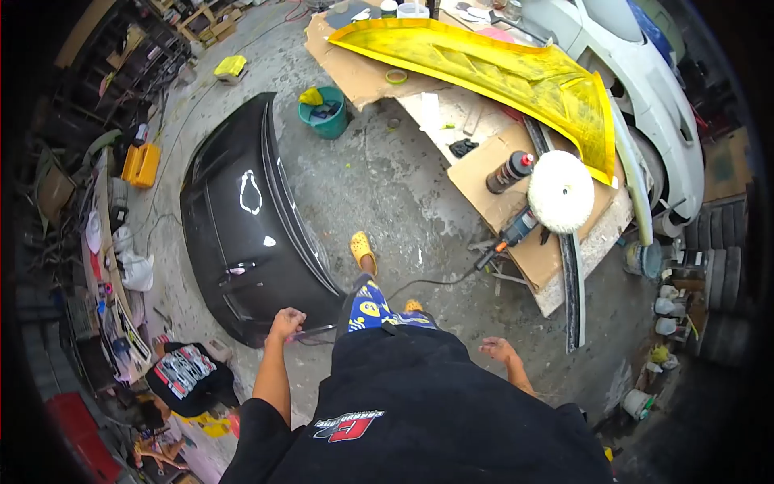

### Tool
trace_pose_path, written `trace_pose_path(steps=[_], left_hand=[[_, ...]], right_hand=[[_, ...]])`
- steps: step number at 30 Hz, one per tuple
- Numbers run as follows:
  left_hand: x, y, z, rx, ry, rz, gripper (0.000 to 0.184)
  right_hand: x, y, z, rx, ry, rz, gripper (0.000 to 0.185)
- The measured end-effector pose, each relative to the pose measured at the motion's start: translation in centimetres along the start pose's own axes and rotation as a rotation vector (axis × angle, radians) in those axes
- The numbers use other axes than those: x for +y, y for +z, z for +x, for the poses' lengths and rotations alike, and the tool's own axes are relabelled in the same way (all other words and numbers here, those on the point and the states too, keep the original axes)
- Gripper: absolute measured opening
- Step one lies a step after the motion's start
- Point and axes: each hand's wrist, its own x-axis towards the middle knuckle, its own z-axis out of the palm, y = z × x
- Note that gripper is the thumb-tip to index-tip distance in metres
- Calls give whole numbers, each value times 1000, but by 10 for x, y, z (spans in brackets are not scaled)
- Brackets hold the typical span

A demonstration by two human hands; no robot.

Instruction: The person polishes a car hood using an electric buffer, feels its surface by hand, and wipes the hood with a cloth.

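My left hand point(287, 323) is raised at the front edge of a glossy black car hood point(242, 218), its fingers curled together; whether it holds anything is too small to tell. On the other side of my body, my right hand point(498, 349) hangs in the air with its fingers apart and nothing in them. The workbench point(597, 256) stands ahead of it. A polisher point(518, 229) with a round white pad point(560, 192) lies there beside a dark bottle point(510, 172) with a red cap. Behind them rests a long yellow panel point(484, 73).
A green bucket point(326, 125) stands on the floor between hood and bench. The polisher's cord point(431, 282) runs towards my legs. Another person point(193, 377) crouches at the lower left. A yellow container point(141, 165) is at the left, and a pale car body point(657, 113) at the right.
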Motion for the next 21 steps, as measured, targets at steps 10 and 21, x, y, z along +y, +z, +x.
trace_pose_path(steps=[10,21], left_hand=[[104,-126,143,-92,15,-25,33],[78,-288,205,174,-145,-292,26]], right_hand=[[-221,14,134,98,-113,-55,48],[-524,4,237,120,-407,-183,47]])
